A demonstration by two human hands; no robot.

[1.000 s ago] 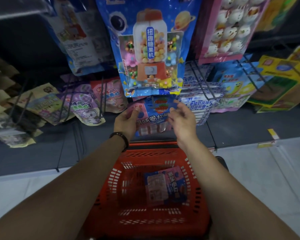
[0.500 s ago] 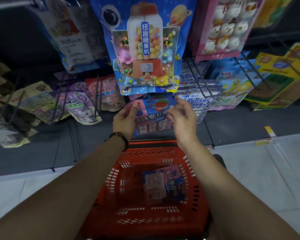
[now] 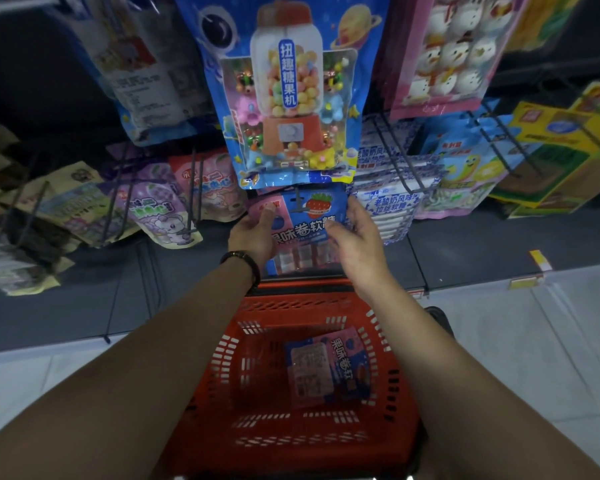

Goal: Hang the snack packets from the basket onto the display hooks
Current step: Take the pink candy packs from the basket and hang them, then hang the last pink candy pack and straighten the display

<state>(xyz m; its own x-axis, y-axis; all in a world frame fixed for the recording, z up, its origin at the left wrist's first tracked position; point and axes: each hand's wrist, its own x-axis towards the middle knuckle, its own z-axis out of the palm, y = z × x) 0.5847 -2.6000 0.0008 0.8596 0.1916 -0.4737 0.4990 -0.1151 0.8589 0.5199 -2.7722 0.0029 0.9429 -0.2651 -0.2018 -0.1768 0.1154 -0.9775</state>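
Observation:
A blue and pink snack packet [image 3: 307,221] with a strawberry picture hangs low on the display, on a dark hook [image 3: 297,202] under the big gumball-machine bag [image 3: 291,98]. My left hand [image 3: 253,235] holds its left edge, thumb on the front. At the packet's right edge is my right hand [image 3: 359,237], thumb on the front and fingers stretched up along the side. Below, a red basket [image 3: 229,358] holds one more packet [image 3: 326,368] of the same kind, lying flat.
Wire hooks carry purple and pink bags [image 3: 160,209] to the left and white-blue packets [image 3: 388,202] to the right. Yellow-green boxes [image 3: 561,157] lie at far right. A pink snowman bag [image 3: 447,53] hangs above. A dark shelf base [image 3: 84,292] meets the pale floor [image 3: 534,341].
Both hands stay on the hanging packet, which has shifted only slightly. The view has drifted a little; the basket and its packet lie as before.

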